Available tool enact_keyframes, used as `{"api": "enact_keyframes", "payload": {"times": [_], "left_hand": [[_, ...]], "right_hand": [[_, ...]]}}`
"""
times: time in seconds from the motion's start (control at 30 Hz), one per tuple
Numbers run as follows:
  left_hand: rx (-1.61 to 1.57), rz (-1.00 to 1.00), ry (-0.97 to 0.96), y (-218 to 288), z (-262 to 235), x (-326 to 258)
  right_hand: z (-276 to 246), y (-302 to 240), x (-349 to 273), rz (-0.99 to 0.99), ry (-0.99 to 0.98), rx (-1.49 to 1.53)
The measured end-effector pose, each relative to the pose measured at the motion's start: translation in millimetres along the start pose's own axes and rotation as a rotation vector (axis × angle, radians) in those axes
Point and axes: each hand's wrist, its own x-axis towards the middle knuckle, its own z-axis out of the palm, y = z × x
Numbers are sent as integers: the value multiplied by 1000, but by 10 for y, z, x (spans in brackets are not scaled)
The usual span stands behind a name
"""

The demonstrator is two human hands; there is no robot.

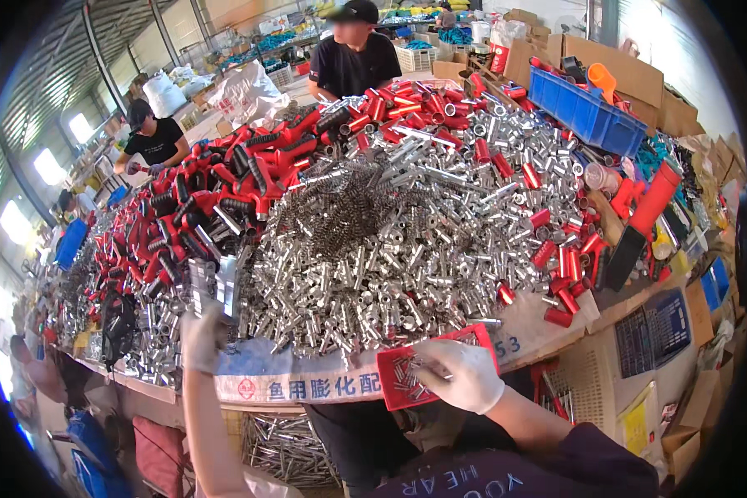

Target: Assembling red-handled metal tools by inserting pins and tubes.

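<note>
My left hand point(202, 339), in a white glove and blurred, is closed at the front edge of the heaped table. Upright from its fingers stands a silver metal piece point(222, 284), too smeared to name exactly. My right hand point(465, 380), also gloved in white, reaches over a small red tray point(388, 383) at the table's front edge. Its fingers curl down among small metal pins point(404, 378); whether they grip one is hidden. Behind both hands spreads a big heap of short silver metal fittings point(373, 290).
Dark coil springs point(340, 207) lie on the heap. Red-and-black tool handles point(216, 187) pile up at left, red tubes point(568, 264) at right. A blue crate point(585, 108) stands at the back right. One co-worker point(361, 58) is across the table, another point(153, 141) farther left.
</note>
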Motion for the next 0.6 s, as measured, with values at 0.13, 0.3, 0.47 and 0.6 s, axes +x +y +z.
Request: {"api": "enact_keyframes", "payload": {"times": [0.13, 0.3, 0.47, 0.6], "left_hand": [[-42, -210, -356, 14, 528, -1030], [-67, -314, -724, 149, 1121, -1768], [88, -156, -871, 32, 1242, -1779], [203, -161, -895, -72, 1320, -1863]], "right_hand": [[151, -239, 153, -299, -52, -95], [33, -158, -56, -436, 76, -295], [-408, 90, -249, -63, 266, -28], [-663, 365, -429, 568, 467, 789]]}}
